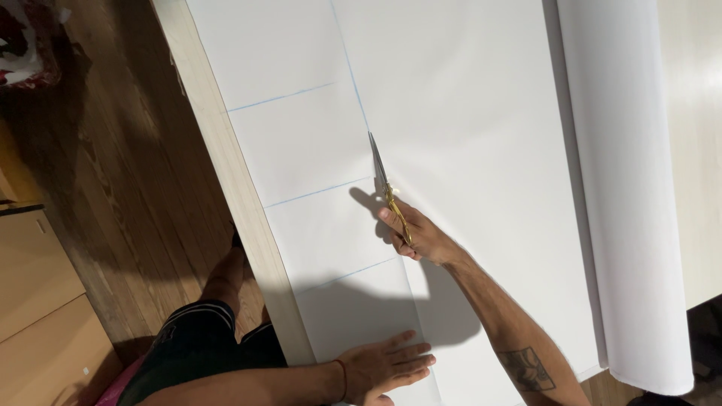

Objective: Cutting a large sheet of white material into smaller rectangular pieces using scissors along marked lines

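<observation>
A large white paper sheet point(466, 113) lies on a pale table, marked with thin blue lines. My right hand point(418, 234) grips gold-handled scissors point(383, 177), whose blades point up along the long blue line. Below the hand the sheet is split along that line. My left hand point(383, 367) lies flat, fingers spread, on the left strip of paper near the table's front edge.
The rolled end of the paper point(632, 195) runs down the right side. The table's wooden edge point(226, 165) slants at left, with wood floor point(113, 188) beyond it. My leg in dark shorts point(199, 346) is by the table. Brown cardboard point(37, 301) sits at lower left.
</observation>
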